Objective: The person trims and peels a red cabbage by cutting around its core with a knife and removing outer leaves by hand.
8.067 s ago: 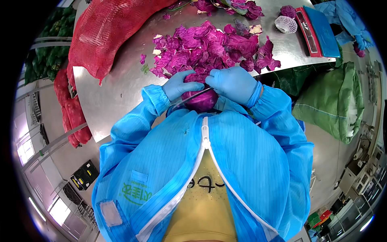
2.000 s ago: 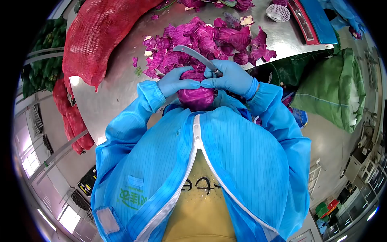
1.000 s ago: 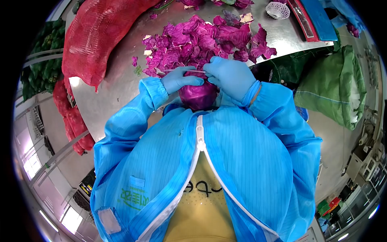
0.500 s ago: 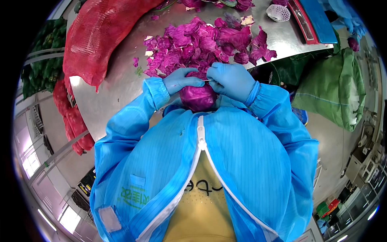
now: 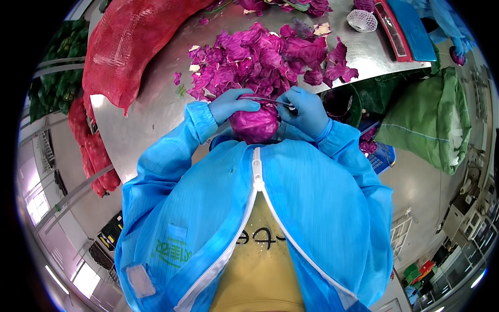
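A purple cabbage [image 5: 253, 126] sits close against my chest at the near edge of the table. My blue-gloved left hand [image 5: 233, 105] grips its upper left side, thumb pressed on the top. In my gloved right hand [image 5: 305, 113] is a knife [image 5: 266, 99]; its thin blade lies across the top of the cabbage, pointing toward my left fingers. The cabbage's far side is partly hidden by both hands. Just beyond them spreads a heap of loose purple cabbage leaves [image 5: 249, 57].
A full red mesh sack [image 5: 127, 52] lies on the metal table [image 5: 156, 112] at left. Far right are a white foam net [image 5: 362, 21] and a red-and-blue case [image 5: 403, 31]. Beside the table stand a green sack [image 5: 426, 122] and a blue crate [image 5: 384, 157]. Another person's blue glove [image 5: 461, 44] shows top right.
My right hand has shifted slightly right and turned, so more of the blade and handle shows. My left hand stays on the cabbage. The blue crate has come into fuller view.
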The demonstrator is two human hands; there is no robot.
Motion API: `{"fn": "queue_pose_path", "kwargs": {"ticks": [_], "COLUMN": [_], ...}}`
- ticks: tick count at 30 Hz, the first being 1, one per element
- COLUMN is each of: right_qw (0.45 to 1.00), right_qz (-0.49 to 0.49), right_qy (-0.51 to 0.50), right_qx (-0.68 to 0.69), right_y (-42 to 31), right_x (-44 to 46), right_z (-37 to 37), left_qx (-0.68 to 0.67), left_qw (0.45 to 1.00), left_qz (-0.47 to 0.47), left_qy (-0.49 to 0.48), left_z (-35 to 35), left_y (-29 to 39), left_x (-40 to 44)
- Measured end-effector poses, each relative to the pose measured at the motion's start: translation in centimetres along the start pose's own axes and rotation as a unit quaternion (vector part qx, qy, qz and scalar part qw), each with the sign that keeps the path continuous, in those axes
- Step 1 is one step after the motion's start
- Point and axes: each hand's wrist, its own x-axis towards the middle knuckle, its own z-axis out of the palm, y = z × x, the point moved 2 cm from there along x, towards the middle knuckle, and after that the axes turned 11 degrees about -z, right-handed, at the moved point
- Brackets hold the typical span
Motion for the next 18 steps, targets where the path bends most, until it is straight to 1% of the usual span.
{"fn": "queue_pose_path", "kwargs": {"ticks": [1,2,3,4,5,6,7,8,9,11,12,13,15,16,17,18], "right_qw": [1.000,0.998,0.994,0.979,0.979,0.953,0.911,0.945,0.944,0.956,0.932,0.933,0.896,0.915,0.915,0.939], "right_qz": [0.000,0.029,0.059,0.093,0.092,0.155,0.214,0.168,0.169,0.184,0.195,0.195,0.215,0.195,0.195,0.169], "right_qy": [0.000,0.046,0.092,0.155,0.156,0.166,0.174,0.147,0.148,0.002,0.004,0.007,-0.102,-0.117,-0.115,-0.142], "right_qx": [-0.001,0.014,0.029,0.093,0.092,0.202,0.307,0.241,0.240,0.227,0.305,0.304,0.375,0.333,0.333,0.266], "right_y": [0.1,0.1,0.0,-0.1,-0.2,-0.1,0.0,0.3,0.4,0.2,0.6,1.2,1.5,1.4,1.1,0.6], "right_x": [-0.1,-0.4,-0.5,-0.5,-0.3,-0.3,-0.3,-0.2,0.1,0.8,1.0,1.3,1.8,2.1,2.4,2.6], "right_z": [0.1,0.2,0.2,0.2,0.1,0.0,0.2,0.0,-0.3,-0.5,-0.1,-0.3,-0.5,-1.0,-1.5,-2.1], "left_qx": [-0.024,-0.026,-0.025,-0.023,-0.022,-0.002,0.018,0.020,0.013,0.007,0.021,0.035,0.049,0.061,0.062,0.074], "left_qw": [0.999,0.999,1.000,0.999,0.999,1.000,0.999,0.999,1.000,1.000,1.000,0.999,0.998,0.997,0.997,0.995], "left_qz": [-0.004,-0.005,-0.009,-0.011,-0.011,-0.012,-0.013,-0.012,-0.008,-0.004,-0.003,-0.001,0.010,0.022,0.022,0.043], "left_qy": [-0.044,-0.045,-0.011,0.024,0.024,0.029,0.034,0.033,0.025,0.014,0.023,0.032,0.036,0.040,0.040,0.043], "left_z": [0.1,0.3,0.7,0.8,0.5,0.3,0.1,0.0,0.2,0.5,0.5,0.5,0.8,0.8,0.6,0.4], "left_y": [0.3,0.6,1.0,1.3,1.0,0.5,0.3,0.1,0.6,0.9,0.9,1.0,1.4,1.6,1.2,0.8], "left_x": [-0.1,-0.5,-1.0,-1.2,-0.8,-0.2,0.2,0.3,0.0,-0.2,-0.1,-0.1,-0.4,-0.5,-0.2,0.1]}}
